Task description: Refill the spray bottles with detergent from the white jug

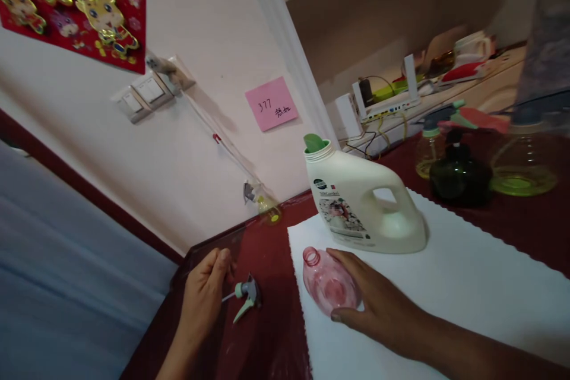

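My right hand [374, 297] grips a pink see-through spray bottle [327, 291] from its right side, thumb below and fingers above. The bottle's neck is open, with no sprayer on it, over a white sheet [445, 303]. My left hand [207, 285] is closed with fingers curled; whatever is in them, if anything, is hidden. Beside it a grey and green trigger sprayer head [247, 294] lies on the dark red table, its thin tube running behind the hand. A large cream detergent jug [365, 202] stands upright behind the pink bottle, a green piece showing at its mouth.
At the right stand a dark pump bottle [461, 172] and clear spray bottles [523, 166] with yellowish liquid. Another small spray bottle [269, 208] sits by the wall. A white router [385, 104] stands behind, and a blue curtain [75, 273] hangs at left.
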Tool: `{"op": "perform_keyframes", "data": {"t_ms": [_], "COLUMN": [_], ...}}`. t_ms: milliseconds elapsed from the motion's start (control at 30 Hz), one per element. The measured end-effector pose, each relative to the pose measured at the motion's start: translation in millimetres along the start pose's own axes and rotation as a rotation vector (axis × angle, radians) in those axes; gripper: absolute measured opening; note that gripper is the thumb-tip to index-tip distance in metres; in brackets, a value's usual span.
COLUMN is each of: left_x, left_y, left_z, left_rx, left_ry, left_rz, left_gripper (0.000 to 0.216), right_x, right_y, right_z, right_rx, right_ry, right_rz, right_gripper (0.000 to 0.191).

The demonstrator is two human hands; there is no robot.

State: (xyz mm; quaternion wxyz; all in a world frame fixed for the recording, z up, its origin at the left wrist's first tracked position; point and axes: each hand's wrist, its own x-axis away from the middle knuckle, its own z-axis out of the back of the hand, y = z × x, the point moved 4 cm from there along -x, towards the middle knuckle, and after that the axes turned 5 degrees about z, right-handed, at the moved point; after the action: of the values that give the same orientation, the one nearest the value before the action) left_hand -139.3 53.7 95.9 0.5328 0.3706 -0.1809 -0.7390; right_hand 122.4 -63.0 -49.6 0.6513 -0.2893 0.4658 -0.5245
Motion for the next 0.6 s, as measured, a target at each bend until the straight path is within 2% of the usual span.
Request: {"op": "perform_keyframes", "data": {"t_ms": [67,133,233,333,433,500,600], "left_x": [-3.8,-6.8,-8.1,-5.1,-0.4,1.6,2.7], "left_y": [-22.5,-48.5,-85.9,-110.8,-121.6,-120.8,-112.1], "left_z": [2.6,1.6,-4.2,-11.7,-21.6,-26.5,-30.9], "left_rx": [-0.067,-0.151,-0.285,-0.37,-0.452,-0.511,-0.608], "left_ry": [0.016,-0.023,-0.152,-0.27,-0.407,-0.45,-0.473], "left_rz": [-0.002,0.011,0.03,0.01,0.011,0.015,-0.006], "left_gripper": [0.047,0.035,0.034,0.039,0.051,0.055,0.046], "right_x": [0.8,1.0,1.2,1.5,1.4,1.1,0.4], "right_y": [1.2,1.2,0.7,0.8,2.0,2.7,2.6], "right_z": [-0.9,-1.3,-1.3,-1.5,-1.9,-2.2,-1.7], "right_rx": [0.016,0.028,0.032,0.025,0.018,0.011,0.003], "right_ry": [0.004,0.002,-0.007,-0.009,-0.002,-0.002,-0.007], "right_rz": [0.003,0.0,-0.01,-0.001,0.012,0.015,0.002], "right_gripper": [0.085,0.084,0.084,0.084,0.084,0.084,0.084]}}
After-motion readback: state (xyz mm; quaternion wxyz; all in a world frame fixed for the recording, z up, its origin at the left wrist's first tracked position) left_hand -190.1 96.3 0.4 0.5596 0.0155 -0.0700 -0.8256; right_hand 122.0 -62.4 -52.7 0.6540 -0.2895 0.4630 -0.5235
